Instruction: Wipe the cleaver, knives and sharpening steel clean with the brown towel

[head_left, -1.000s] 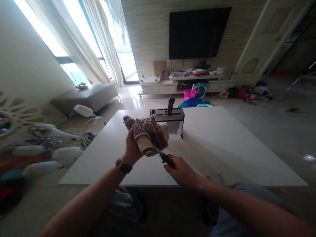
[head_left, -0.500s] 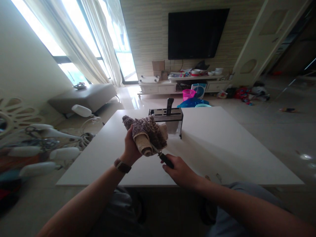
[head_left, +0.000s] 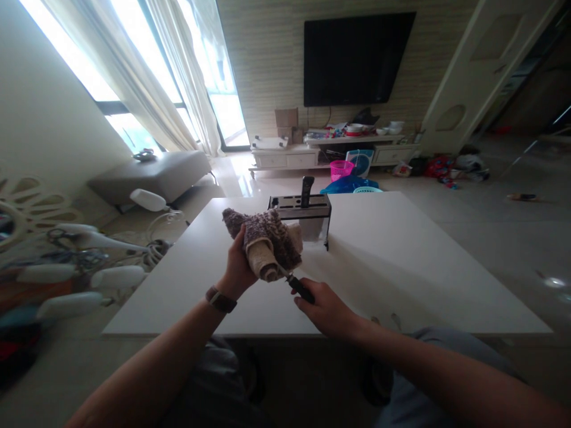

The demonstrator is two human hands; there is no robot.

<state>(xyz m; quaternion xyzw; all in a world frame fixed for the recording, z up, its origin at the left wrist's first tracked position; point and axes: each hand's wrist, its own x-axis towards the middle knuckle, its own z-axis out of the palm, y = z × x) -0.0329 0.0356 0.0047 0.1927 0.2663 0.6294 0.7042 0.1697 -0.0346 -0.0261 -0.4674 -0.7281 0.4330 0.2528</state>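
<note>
Mid-frame, the left hand (head_left: 238, 268) clutches a shaggy brown, beige-backed cloth (head_left: 269, 241) over the white rectangular table (head_left: 375, 261). Lower centre, the right hand (head_left: 329, 308) grips a black-handled metal tool (head_left: 302, 289), its metal end against the cloth. Just beyond stands a silver-and-black slotted knife rack (head_left: 300, 206) holding one upright black handle (head_left: 306, 191).

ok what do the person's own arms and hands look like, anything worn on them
Both the left hand and right hand are gloveless, with no sleeves showing on the forearms. A dark brown band circles the left wrist; whether it is a watch is unclear. The right wrist has nothing on it.
</note>
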